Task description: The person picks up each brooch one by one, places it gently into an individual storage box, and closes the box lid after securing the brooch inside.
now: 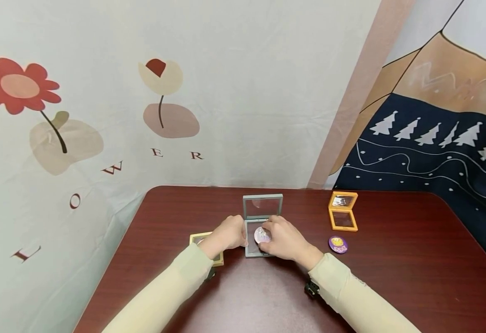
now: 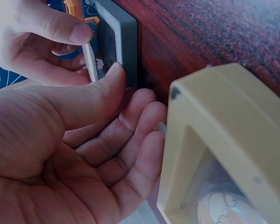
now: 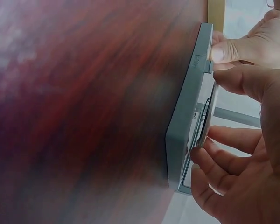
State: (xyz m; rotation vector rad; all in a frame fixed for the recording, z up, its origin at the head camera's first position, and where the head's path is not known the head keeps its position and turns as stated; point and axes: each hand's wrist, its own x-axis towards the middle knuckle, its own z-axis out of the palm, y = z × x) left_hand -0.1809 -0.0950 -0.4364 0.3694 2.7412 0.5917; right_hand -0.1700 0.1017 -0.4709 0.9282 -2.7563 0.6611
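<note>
A grey display frame [image 1: 253, 255] lies unfolded on the table, its clear-windowed lid [image 1: 262, 197] raised at the back. My right hand [image 1: 285, 238] pinches a round pin badge [image 1: 261, 235] between thumb and fingers over the frame's lower half. In the right wrist view the badge [image 3: 210, 114] is tilted, with the pin on its back facing the frame. My left hand [image 1: 231, 232] grips the frame's left edge, thumb on the rim and curled fingers at the side. Beneath my left wrist is a pale yellow frame [image 1: 219, 262], partly hidden, with a badge [image 2: 228, 210] inside.
To the right, an orange display frame [image 1: 342, 229] lies unfolded near the back of the dark red table [image 1: 396, 259]. A purple badge with a yellow figure [image 1: 338, 244] lies just in front of it. Printed cloth [image 1: 247, 92] hangs behind the table.
</note>
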